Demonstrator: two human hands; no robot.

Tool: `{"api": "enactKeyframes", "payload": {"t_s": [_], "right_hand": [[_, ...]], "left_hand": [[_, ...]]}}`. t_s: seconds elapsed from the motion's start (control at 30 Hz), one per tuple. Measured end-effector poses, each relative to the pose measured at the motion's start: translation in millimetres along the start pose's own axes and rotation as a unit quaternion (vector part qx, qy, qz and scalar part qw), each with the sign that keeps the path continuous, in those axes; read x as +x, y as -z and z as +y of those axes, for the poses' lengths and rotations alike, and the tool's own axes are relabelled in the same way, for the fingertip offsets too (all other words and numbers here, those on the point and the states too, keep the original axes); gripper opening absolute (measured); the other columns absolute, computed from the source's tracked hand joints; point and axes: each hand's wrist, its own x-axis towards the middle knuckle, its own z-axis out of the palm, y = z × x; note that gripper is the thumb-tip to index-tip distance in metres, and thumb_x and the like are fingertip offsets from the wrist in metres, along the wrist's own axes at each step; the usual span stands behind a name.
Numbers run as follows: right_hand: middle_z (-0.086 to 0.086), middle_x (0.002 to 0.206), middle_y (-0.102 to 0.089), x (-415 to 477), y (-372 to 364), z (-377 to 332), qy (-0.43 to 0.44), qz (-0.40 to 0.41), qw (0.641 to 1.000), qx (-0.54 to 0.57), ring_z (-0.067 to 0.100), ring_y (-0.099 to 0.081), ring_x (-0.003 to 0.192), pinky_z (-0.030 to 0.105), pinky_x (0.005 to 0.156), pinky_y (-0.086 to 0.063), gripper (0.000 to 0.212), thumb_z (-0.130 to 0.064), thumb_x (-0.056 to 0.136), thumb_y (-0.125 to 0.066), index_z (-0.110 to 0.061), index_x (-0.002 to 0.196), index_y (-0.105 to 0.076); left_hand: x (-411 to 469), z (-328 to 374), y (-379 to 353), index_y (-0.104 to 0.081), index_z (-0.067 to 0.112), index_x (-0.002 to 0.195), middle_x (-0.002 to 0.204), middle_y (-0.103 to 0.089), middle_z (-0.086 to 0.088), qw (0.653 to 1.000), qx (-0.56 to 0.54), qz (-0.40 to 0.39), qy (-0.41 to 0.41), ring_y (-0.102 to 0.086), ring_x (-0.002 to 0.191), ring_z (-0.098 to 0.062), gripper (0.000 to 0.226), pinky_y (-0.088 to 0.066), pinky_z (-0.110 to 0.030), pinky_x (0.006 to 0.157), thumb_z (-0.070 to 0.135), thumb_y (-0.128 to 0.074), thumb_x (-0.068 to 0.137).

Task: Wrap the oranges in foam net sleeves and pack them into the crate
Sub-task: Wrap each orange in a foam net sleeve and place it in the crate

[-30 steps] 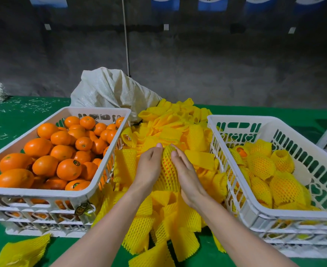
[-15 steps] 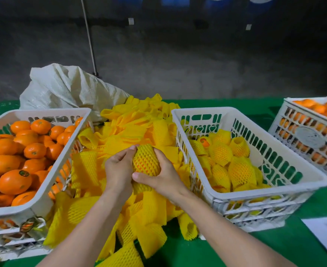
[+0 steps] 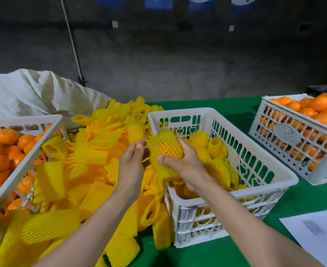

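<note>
Right hand (image 3: 182, 162) has a full grip on the sleeved orange (image 3: 164, 147), with the thumb on the near side and the fingers curled over the far side. Orange skin shows through the mesh, so the fruit sits mid-sleeve, and loose net hangs below the palm. That one-hand grip looks good enough to carry it.

Left hand (image 3: 132, 166) is just beside it, fingertips at the sleeve's left edge. Can't tell whether they pinch the net or only touch it. The likely job is steadying the open end so the fruit doesn't slide out.

The sleeved orange is held over the near-left corner of the packing crate (image 3: 180, 112), above the rim and not yet set down. The crate already holds wrapped oranges (image 3: 215, 147), with room left along the right wall.

The pile of empty sleeves (image 3: 93, 151) sits between the crates, under the left forearm, which keeps the reach short. The supply crate (image 3: 24, 119) of bare oranges (image 3: 5, 135) is on the left, so the flow runs left to right: pick, sleeve, drop. A white sack (image 3: 43, 93) lies behind the pile. A second full crate (image 3: 285, 132) stands far right, well apart. A sheet of paper (image 3: 316, 234) lies on the green table cover (image 3: 235, 253), near right.

The wrap on this one looks done. Next is a short lower into the crate.
</note>
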Motion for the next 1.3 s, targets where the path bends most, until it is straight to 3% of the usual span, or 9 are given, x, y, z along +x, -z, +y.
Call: {"api": "enactKeyframes", "payload": {"t_s": [0.07,0.17,0.37,0.47,0.7,0.97,1.03,1.1,1.3], "right_hand": [[-0.022,0.084,-0.067,12,22,5,-0.037,0.048,0.998,0.020,-0.004,-0.065,0.079,0.014,0.062,-0.053,0.036,-0.014,0.074,-0.078,-0.036,0.095,-0.057],[-0.008,0.113,-0.059,42,54,13,-0.107,0.117,0.987,0.000,0.011,-0.058,0.103,0.032,0.080,-0.052,0.073,-0.028,0.068,-0.081,-0.028,0.130,-0.043],[0.015,0.121,-0.057,131,86,28,-0.168,0.164,0.970,-0.056,0.030,-0.059,0.106,0.048,0.086,-0.053,0.078,-0.029,0.064,-0.080,-0.011,0.128,-0.041],[0.017,0.125,-0.054,173,78,48,-0.176,0.141,0.964,-0.141,0.033,-0.054,0.113,0.047,0.090,-0.051,0.076,-0.028,0.063,-0.079,-0.006,0.127,-0.044],[0.016,0.128,-0.041,223,27,106,-0.096,0.148,0.930,-0.321,0.037,-0.049,0.111,0.039,0.088,-0.044,0.071,-0.021,0.074,-0.076,-0.009,0.128,-0.032],[0.014,0.093,-0.056,215,19,140,-0.116,-0.064,0.835,-0.535,0.032,-0.056,0.092,0.036,0.071,-0.037,0.014,-0.006,0.094,-0.037,-0.006,0.099,-0.049],[0.010,0.085,-0.053,212,17,137,-0.115,-0.095,0.818,-0.555,0.027,-0.054,0.083,0.037,0.074,-0.042,0.007,-0.010,0.091,-0.043,-0.009,0.087,-0.048],[0.014,0.112,-0.059,212,17,132,-0.112,-0.079,0.844,-0.519,0.033,-0.056,0.103,0.042,0.087,-0.046,0.024,-0.016,0.092,-0.047,-0.006,0.113,-0.053],[0.012,0.127,-0.058,205,9,93,-0.033,-0.004,0.906,-0.422,0.030,-0.054,0.114,0.034,0.088,-0.043,0.036,-0.019,0.090,-0.057,-0.004,0.123,-0.056]], "left_hand": [[8,-12,-8,-0.061,0.019,0.100,0.100,-0.068,-0.003,0.995,0.097,-0.007,-0.026,-0.068,0.082,-0.009,0.022,-0.053,-0.022,0.068,0.010,-0.041,0.101],[28,-29,-20,-0.061,0.009,0.111,0.106,-0.066,-0.008,0.944,0.312,-0.062,-0.082,-0.064,0.100,-0.021,0.018,-0.048,-0.027,0.080,0.008,-0.052,0.096],[82,-48,-65,-0.061,0.010,0.108,0.112,-0.065,-0.012,0.668,0.698,-0.225,-0.128,-0.058,0.106,-0.030,0.021,-0.044,-0.037,0.089,0.024,-0.053,0.094],[90,-66,-64,-0.063,0.013,0.098,0.104,-0.067,-0.008,0.608,0.747,-0.236,-0.130,-0.059,0.099,-0.028,0.016,-0.031,-0.035,0.097,0.011,-0.050,0.088],[95,-73,-60,-0.049,0.013,0.119,0.100,-0.066,-0.008,0.617,0.741,-0.224,-0.142,-0.058,0.096,-0.029,0.043,-0.028,-0.031,0.095,-0.002,-0.049,0.078],[93,-70,-62,-0.062,0.010,0.104,0.092,-0.066,-0.010,0.604,0.751,-0.234,-0.129,-0.057,0.091,-0.027,0.033,-0.023,-0.031,0.104,-0.003,-0.047,0.077],[92,-70,-62,-0.062,0.010,0.101,0.090,-0.066,-0.010,0.631,0.731,-0.232,-0.121,-0.056,0.090,-0.028,0.031,-0.022,-0.031,0.103,-0.003,-0.048,0.077],[92,-70,-60,-0.063,0.011,0.099,0.090,-0.067,-0.009,0.676,0.693,-0.220,-0.118,-0.056,0.090,-0.028,0.030,-0.022,-0.029,0.101,-0.002,-0.048,0.077],[84,-66,-51,-0.068,0.002,0.098,0.101,-0.068,-0.014,0.870,0.468,-0.123,-0.088,-0.058,0.098,-0.029,0.030,-0.045,-0.034,0.086,-0.010,-0.045,0.084]]}}
